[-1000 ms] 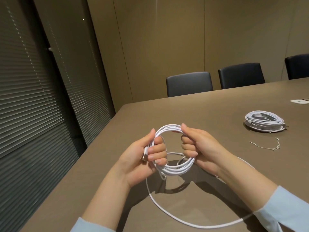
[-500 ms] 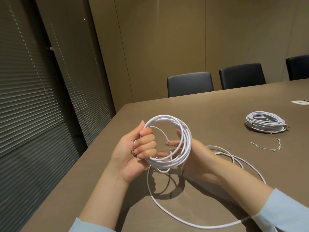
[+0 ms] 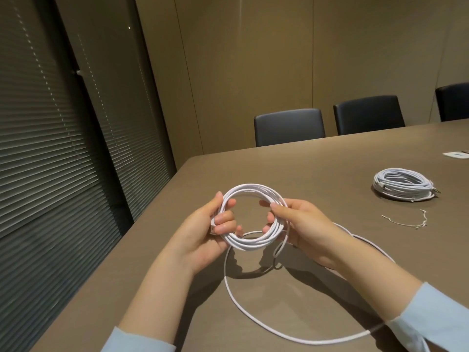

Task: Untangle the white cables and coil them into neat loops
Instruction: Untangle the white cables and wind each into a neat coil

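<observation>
Since half a second ago the right hand (image 3: 302, 224) has come out from behind the coil (image 3: 253, 217) and now grips its right side, thumb on top and fingers curled through the ring from below. Before, that hand lay open behind the loops with a fresh turn draped over it; now the turns sit together as one round ring, held up above the table (image 3: 317, 168) between both hands.

On the other side, the left hand (image 3: 210, 229) pinches the coil's left edge, thumb behind, fingers folded over the strands, with a plug end just under its lower fingers. Both hands are closed round the cable.

From below the right fingers the loose tail (image 3: 229, 290) drops to the table, sweeps round toward the person in a wide arc and runs on under the right sleeve (image 3: 436, 318).

Well beyond the right hand a second coil (image 3: 403, 184) lies flat on the table, and a thin tie (image 3: 406, 222) lies nearer, apart from it.
</observation>
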Motion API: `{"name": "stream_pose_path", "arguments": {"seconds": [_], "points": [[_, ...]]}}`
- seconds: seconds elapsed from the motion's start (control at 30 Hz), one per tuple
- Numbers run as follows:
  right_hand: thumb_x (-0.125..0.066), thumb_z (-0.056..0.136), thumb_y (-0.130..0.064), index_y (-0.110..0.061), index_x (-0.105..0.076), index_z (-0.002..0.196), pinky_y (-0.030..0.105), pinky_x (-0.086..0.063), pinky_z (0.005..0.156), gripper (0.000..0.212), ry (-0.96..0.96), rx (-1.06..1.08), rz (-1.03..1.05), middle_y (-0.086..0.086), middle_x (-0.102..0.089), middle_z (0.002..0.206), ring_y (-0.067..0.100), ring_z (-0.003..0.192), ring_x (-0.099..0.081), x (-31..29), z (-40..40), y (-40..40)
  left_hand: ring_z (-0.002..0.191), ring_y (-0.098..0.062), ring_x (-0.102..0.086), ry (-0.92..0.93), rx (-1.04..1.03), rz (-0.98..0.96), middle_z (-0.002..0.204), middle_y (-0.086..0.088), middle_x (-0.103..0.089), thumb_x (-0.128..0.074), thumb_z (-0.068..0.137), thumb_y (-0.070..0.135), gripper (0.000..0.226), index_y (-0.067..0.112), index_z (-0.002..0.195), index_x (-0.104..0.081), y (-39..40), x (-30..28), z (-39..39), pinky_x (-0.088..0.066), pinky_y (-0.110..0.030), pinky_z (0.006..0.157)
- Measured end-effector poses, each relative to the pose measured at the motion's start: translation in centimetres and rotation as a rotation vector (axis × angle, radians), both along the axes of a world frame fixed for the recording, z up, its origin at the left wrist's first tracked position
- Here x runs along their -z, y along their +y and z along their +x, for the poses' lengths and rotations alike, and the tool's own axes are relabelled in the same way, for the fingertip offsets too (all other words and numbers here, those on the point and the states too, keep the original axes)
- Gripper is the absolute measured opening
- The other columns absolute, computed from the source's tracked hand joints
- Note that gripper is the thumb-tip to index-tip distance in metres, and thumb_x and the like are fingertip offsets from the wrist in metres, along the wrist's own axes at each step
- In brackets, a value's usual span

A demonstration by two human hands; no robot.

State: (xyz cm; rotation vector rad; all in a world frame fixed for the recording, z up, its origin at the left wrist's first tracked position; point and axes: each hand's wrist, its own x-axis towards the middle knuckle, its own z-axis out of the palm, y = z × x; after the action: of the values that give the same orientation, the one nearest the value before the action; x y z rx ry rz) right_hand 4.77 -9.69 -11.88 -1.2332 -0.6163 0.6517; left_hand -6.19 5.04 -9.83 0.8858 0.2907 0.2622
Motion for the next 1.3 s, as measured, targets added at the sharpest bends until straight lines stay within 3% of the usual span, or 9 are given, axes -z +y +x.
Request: {"name": "stream_pose_path", "arguments": {"seconds": [0.13, 0.23, 0.47, 0.67, 0.77, 0.9, 1.03, 1.17, 1.3], "points": [[-0.049, 0.099, -0.030, -0.001, -0.055, 0.126, 0.039, -0.053, 0.071, 0.040, 0.235, -0.113, 0.140, 0.005, -0.049, 0.065, 0.021, 0.058, -0.055, -0.1, -0.1, 0.3, 0.042, -0.006, -0.019, -0.018, 0.013, -0.036, 0.055, 0.005, -0.022, -0.045, 0.100, 0.032, 0.032, 0.010, 0.079, -0.053, -0.2, 0.1, 0.1, -0.038, -0.020, 0.046], [-0.044, 0.093, -0.056, -0.004, -0.058, 0.125, 0.031, -0.045, 0.063, 0.062, 0.374, -0.149, 0.178, 0.002, -0.041, 0.059, 0.014, 0.047, -0.040, -0.1, 0.0, 0.3, 0.041, -0.007, -0.019, -0.024, 0.026, -0.010, 0.057, 0.004, -0.021, -0.046, 0.100, 0.031, 0.031, 0.010, 0.078, -0.053, -1.1, 0.2, 0.4, -0.041, -0.021, 0.042], [-0.040, 0.104, -0.033, 0.000, -0.058, 0.122, 0.022, -0.034, 0.040, 0.042, 0.324, 0.017, 0.200, -0.003, -0.032, 0.054, 0.009, 0.041, -0.026, 0.4, 0.4, 0.6, 0.043, -0.010, -0.024, -0.074, 0.159, -0.103, 0.057, 0.002, -0.024, -0.046, 0.094, 0.037, 0.040, 0.006, 0.074, -0.059, -1.6, 0.5, 0.3, -0.043, -0.027, 0.050], [-0.041, 0.104, -0.030, 0.004, -0.056, 0.123, 0.018, -0.026, 0.036, 0.042, 0.249, 0.104, 0.193, -0.005, -0.028, 0.052, 0.007, 0.040, -0.022, 0.2, 0.0, 0.7, 0.045, -0.013, -0.036, -0.080, 0.201, -0.063, 0.055, 0.000, -0.034, -0.040, 0.100, 0.039, 0.044, 0.012, 0.066, -0.048, -1.8, 0.8, 0.4, -0.043, -0.031, 0.067], [-0.041, 0.104, -0.030, 0.005, -0.054, 0.125, 0.018, -0.026, 0.036, 0.043, 0.248, 0.102, 0.204, -0.005, -0.028, 0.051, 0.007, 0.040, -0.023, 0.2, 0.1, 0.7, 0.045, -0.013, -0.039, -0.086, 0.170, -0.078, 0.054, 0.001, -0.035, -0.042, 0.099, 0.041, 0.045, 0.014, 0.064, -0.047, -2.1, 0.8, 0.7, -0.047, -0.032, 0.064], [-0.042, 0.102, -0.037, -0.003, -0.059, 0.122, 0.024, -0.039, 0.046, 0.043, 0.227, 0.034, 0.171, -0.001, -0.039, 0.057, 0.010, 0.043, -0.034, 0.4, 0.0, 0.7, 0.037, -0.007, -0.021, -0.117, 0.090, -0.090, 0.048, 0.006, -0.021, -0.044, 0.098, 0.041, 0.046, 0.015, 0.060, -0.046, -1.9, 0.8, 0.9, -0.033, -0.021, 0.046], [-0.039, 0.099, -0.048, -0.010, -0.064, 0.115, 0.036, -0.055, 0.078, 0.048, 0.162, 0.000, 0.051, 0.008, -0.068, 0.080, 0.019, 0.069, -0.066, 0.5, -0.6, 0.9, 0.035, -0.005, -0.019, -0.170, 0.047, -0.116, 0.046, 0.007, -0.020, -0.044, 0.099, 0.040, 0.047, 0.016, 0.059, -0.045, -0.8, 0.6, 0.7, -0.026, -0.019, 0.042], [-0.039, 0.103, -0.037, -0.012, -0.069, 0.104, 0.035, -0.053, 0.083, 0.039, -0.044, 0.145, -0.097, 0.014, -0.072, 0.098, 0.023, 0.089, -0.067, 1.4, 0.2, 1.4, 0.035, -0.006, -0.021, -0.224, 0.034, -0.177, 0.045, 0.007, -0.022, -0.043, 0.099, 0.041, 0.047, 0.016, 0.059, -0.044, 0.5, 0.3, 0.4, -0.026, -0.018, 0.043], [-0.043, 0.096, -0.008, -0.020, -0.061, 0.120, 0.024, -0.043, 0.076, 0.032, -0.751, 0.356, -0.595, 0.005, -0.060, 0.109, 0.018, 0.092, -0.057, 3.0, 2.3, 0.7, 0.037, -0.006, -0.021, -0.242, 0.003, -0.226, 0.047, 0.007, -0.023, -0.043, 0.100, 0.041, 0.047, 0.016, 0.059, -0.045, 1.2, 0.1, -0.1, -0.027, -0.017, 0.043]]}}
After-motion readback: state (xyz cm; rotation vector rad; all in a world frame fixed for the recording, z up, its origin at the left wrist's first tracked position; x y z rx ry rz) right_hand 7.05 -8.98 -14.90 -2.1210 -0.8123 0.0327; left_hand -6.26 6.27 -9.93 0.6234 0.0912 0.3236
